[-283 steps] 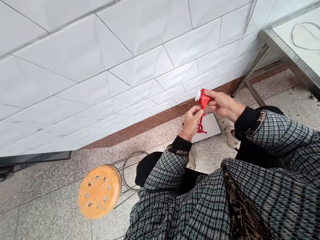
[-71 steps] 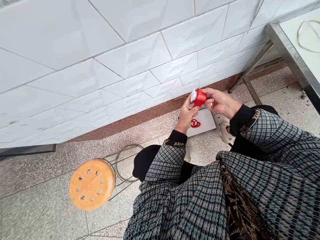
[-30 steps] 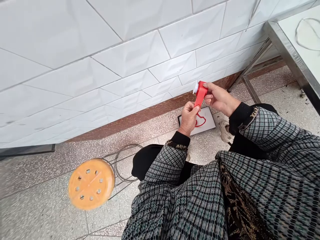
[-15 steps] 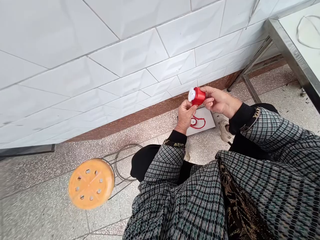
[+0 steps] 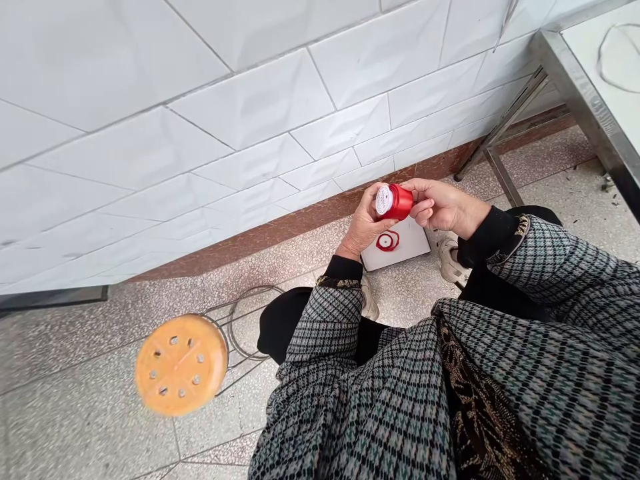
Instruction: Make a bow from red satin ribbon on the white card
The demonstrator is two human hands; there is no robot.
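Observation:
A spool of red ribbon [image 5: 401, 202] with a white labelled end is held up in front of me, its label turned left and toward me. My left hand [image 5: 364, 223] is closed around its labelled end. At the other end, the fingers of my right hand [image 5: 440, 207] are closed on the red side. Below the hands, a flat white box or board [image 5: 413, 241] lies on the floor. On it rests a small round white piece with a dark centre, ringed by a red loop [image 5: 388, 241]; whether the loop joins the spool is hidden.
A round orange stool [image 5: 181, 365] with wire legs stands at lower left. A metal-framed table [image 5: 575, 93] with a thin cord on top is at right. The white tiled wall [image 5: 270, 100] rises ahead, above a brown skirting. My shoes flank the white box.
The spool has tipped so its label faces me more, and my left hand has shifted up around it. The red loop over the white box has become smaller.

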